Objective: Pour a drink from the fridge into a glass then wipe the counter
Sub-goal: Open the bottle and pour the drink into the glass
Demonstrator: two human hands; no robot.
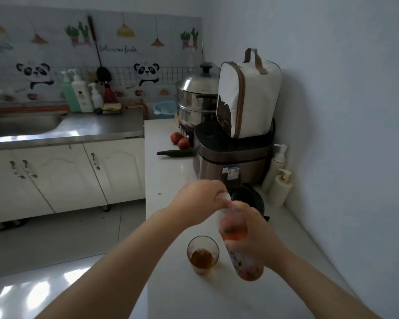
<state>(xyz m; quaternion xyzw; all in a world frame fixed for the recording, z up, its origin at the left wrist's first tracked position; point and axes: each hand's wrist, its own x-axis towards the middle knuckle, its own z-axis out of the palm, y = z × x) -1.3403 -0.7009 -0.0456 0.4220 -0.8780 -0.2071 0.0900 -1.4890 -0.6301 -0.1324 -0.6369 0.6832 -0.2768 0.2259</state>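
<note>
A clear plastic drink bottle (236, 229) with pinkish-orange liquid and a printed label leans tilted above the white counter (166, 178). My right hand (257, 236) is wrapped around its middle. My left hand (203, 195) is closed over the white cap (225, 196) at the bottle's top. Just left of the bottle's base stands a clear glass (202, 254) on the counter, holding a little amber drink at its bottom.
A rice cooker (230, 157) with a white bag (247, 97) on top stands behind, beside a black round object (249, 196) and two pump bottles (280, 178). Tomatoes (180, 140), a cucumber (175, 153), a steamer pot (197, 97) and a steel sink (21, 124) lie farther back.
</note>
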